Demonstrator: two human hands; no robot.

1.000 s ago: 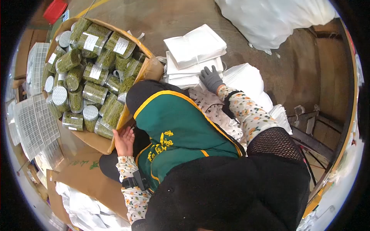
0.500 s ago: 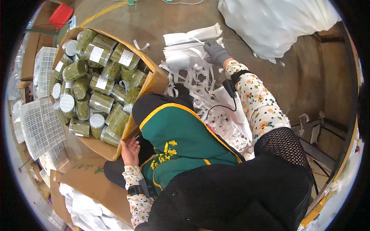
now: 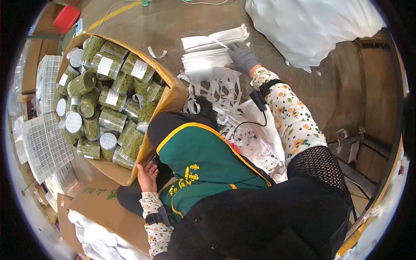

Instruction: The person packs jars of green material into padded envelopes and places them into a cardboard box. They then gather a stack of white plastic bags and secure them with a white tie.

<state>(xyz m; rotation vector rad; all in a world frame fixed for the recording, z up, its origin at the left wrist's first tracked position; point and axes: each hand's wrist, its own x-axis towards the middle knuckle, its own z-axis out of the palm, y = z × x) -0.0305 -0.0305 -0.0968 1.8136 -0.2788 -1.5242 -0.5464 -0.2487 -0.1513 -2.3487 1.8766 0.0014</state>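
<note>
My right hand [image 3: 243, 57], in a grey glove with a bare fingertip showing, is at the right end of a stack of folded white sheets [image 3: 206, 60] on the floor. Its fingers curl around the edge of that stack, and a thin white strip lies by them. Behind it sits a second white bundle [image 3: 216, 40]. My left hand [image 3: 148, 175] is bare, palm up and open with fingers loosely bent. It holds nothing and is beside the lower corner of a cardboard box [image 3: 174, 93] full of clear jars [image 3: 113, 119] with green dried contents.
Loose white strips [image 3: 255, 145] pile up beside my leg. A big white sack [image 3: 310, 30] lies at the upper right. White plastic crates [image 3: 45, 145] stand at the left, and another cardboard box [image 3: 102, 208] with white material is at the lower left. A red container [image 3: 66, 19] sits farther back.
My right hand has shifted slightly and curled more closely round the stack's edge. My left hand stays palm up by the box. The view has moved a little.
</note>
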